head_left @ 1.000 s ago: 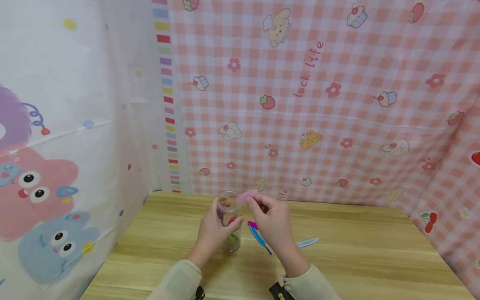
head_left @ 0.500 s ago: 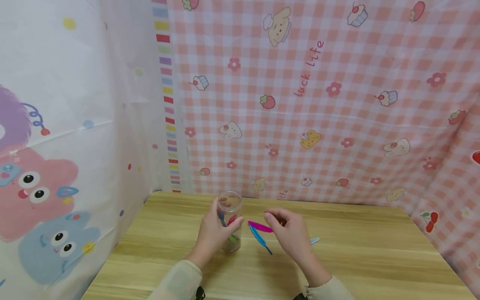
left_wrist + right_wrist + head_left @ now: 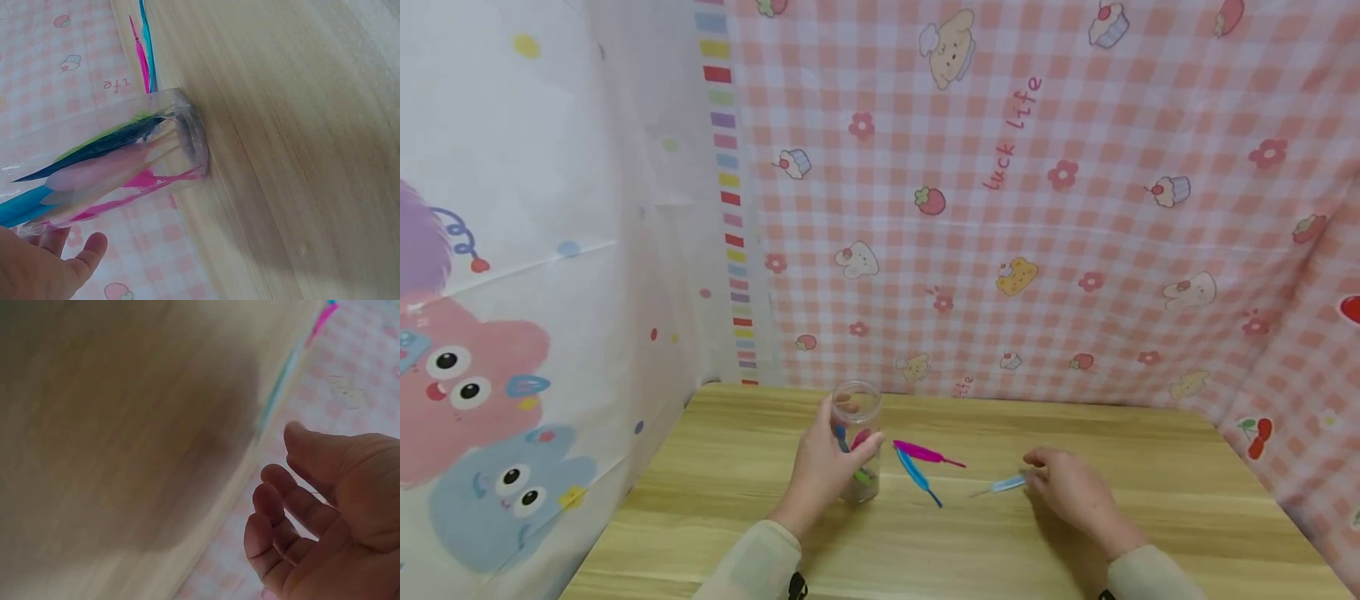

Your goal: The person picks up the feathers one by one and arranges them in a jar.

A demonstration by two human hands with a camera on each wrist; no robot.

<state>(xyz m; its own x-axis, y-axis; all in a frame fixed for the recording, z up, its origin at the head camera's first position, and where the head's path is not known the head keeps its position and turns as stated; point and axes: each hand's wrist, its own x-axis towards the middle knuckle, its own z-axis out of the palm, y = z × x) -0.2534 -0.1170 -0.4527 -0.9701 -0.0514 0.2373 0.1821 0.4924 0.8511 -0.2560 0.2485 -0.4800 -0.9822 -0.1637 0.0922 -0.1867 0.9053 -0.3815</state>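
My left hand (image 3: 823,467) grips a clear, lidless jar (image 3: 857,417) standing upright on the table. In the left wrist view several feathers show through its wall, among them a pale pink feather (image 3: 94,167) and a dark blue feather (image 3: 94,150). Farther right, my right hand (image 3: 1075,492) is low over the table, its fingertips at the end of a light blue feather (image 3: 1007,483). The right wrist view shows the thumb apart from the loosely bent fingers, with nothing between them. Between the hands lie a magenta feather (image 3: 919,452) and a bright blue feather (image 3: 914,472), their tips meeting.
The wood-grain table (image 3: 970,550) ends at the back against a pink checked cloth (image 3: 970,250) with cartoon prints. A white printed cloth (image 3: 625,350) hangs at the left, and more checked cloth hangs at the right.
A pink feather in my right hand at the jar's mouth has left that hand. The right hand has moved right and down to the light blue feather. The left hand still holds the jar.
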